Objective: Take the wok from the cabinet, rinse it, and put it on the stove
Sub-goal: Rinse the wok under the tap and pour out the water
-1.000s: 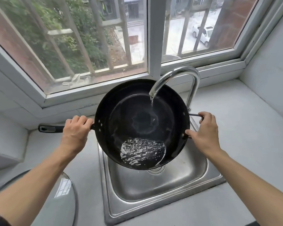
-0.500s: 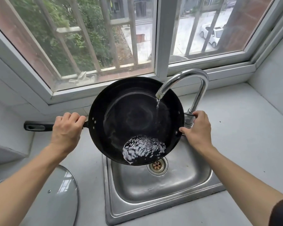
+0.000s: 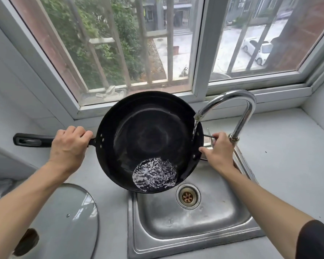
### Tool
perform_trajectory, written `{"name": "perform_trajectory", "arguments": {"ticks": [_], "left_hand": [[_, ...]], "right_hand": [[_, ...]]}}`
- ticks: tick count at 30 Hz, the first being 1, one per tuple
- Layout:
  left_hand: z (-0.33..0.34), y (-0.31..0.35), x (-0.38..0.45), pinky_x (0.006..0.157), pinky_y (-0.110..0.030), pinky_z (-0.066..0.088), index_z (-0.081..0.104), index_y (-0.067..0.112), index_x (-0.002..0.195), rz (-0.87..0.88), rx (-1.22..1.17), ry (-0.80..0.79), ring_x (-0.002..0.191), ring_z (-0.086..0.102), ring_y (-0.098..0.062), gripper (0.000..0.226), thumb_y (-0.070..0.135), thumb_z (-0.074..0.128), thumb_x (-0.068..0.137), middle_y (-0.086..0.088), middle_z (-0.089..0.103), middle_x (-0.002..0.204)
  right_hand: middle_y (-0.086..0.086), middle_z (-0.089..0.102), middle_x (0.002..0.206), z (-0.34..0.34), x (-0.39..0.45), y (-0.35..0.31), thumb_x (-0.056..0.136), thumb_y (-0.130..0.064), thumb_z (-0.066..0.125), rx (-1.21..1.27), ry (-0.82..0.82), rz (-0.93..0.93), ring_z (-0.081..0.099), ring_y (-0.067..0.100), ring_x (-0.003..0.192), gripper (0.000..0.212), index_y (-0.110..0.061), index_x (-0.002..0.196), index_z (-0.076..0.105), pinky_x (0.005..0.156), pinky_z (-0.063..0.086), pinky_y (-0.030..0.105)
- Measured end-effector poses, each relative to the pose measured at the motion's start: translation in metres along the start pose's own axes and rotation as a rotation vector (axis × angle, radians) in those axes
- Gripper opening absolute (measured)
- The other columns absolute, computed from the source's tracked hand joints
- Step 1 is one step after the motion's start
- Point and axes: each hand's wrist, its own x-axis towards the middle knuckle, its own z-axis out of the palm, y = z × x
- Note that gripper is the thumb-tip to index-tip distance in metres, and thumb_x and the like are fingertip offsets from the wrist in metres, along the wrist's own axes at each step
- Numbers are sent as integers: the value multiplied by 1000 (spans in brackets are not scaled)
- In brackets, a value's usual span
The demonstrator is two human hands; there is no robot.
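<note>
Since the frame 1 s back, we'd slid the wok (image 3: 150, 142) left, so the stream from the tap (image 3: 230, 101) no longer fell mid-pan but struck just inside the right rim. Our left hand (image 3: 68, 146) had its fingers (image 3: 79, 130) clamped round the long handle (image 3: 33, 140), and our right hand (image 3: 218, 153) had its fingers curled on the small loop handle at the opp. rim. We held the wok in the air, tilted toward us, partly over the sink (image 3: 191, 228) and partly over the desk (image 3: 288, 146), w/ water pooled at its low near edge, close to the drain (image 3: 188, 196). A glass lid (image 3: 64, 221) lay on the desk at lower left. Step in hand, we judged: the rinse, approx. mid-task. Next move prob. called for swirling and tipping the water out over the sink, shutting the tap, then carrying the wok to the stove, which wasn't in view.
</note>
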Motion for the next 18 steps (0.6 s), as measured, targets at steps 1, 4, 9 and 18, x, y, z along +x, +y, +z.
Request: {"name": "perform_trajectory", "arguments": {"ticks": [1,4,9,18], "left_hand": [[0,-3,-1,58,-41,28,60,5,81,-16,7,-1,69,49,-36,15,-8,64,74,-14,55,76],[-3,-8,-1,58,-42,32,60,5,80,-42,12,26,69,48,-35,11,-2,52,76,-13,55,76],[-9,-12,-1,60,-42,32,61,6,81,-65,14,29,71,49,-36,15,-8,58,75,-13,55,77],[-15,-10,-1,60,-41,29,62,7,83,-66,47,46,72,48,-35,17,0,49,75,-11,56,78]], "right_hand": [[5,56,99,2,1,-3,64,-21,88,-1,-5,-3,52,19,92,61,-10,111,50,79,37,25],[3,54,98,8,6,-9,65,-21,87,11,-17,-1,50,18,91,59,-9,111,51,80,38,26],[2,52,92,16,15,-15,66,-20,86,16,-22,-18,49,19,88,57,-8,110,52,76,34,26],[4,54,84,16,29,-14,64,-21,87,85,-18,-32,53,22,80,54,-13,105,52,73,45,35]]}}
